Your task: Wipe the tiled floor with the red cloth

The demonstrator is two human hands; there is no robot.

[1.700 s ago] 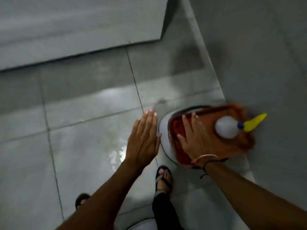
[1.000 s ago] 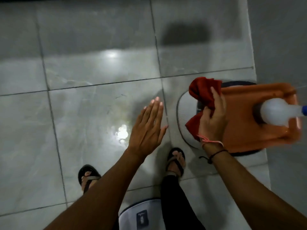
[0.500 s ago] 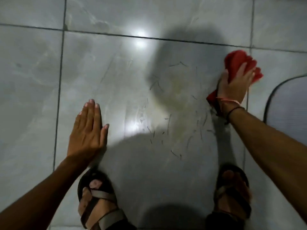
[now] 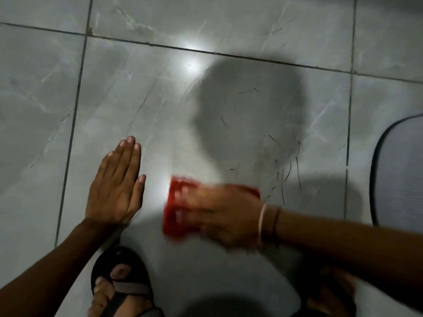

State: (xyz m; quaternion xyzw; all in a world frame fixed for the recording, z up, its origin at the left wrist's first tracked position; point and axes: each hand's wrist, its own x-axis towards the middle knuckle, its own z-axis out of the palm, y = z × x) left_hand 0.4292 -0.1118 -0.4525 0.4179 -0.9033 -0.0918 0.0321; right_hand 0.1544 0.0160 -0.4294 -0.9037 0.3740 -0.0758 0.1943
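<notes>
here the right hand, blurred, is pressing flat on the cloth; the left hand is lying open. the hairs at two o'clock are needing firm, overlapping strokes.

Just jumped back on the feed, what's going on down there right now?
A person crouches over the tiled floor. The right hand, blurred, presses the red cloth onto the tile. The left hand is flat and open beside it. Dark hair strands lie scattered just right of the cloth, not yet wiped up.
</notes>
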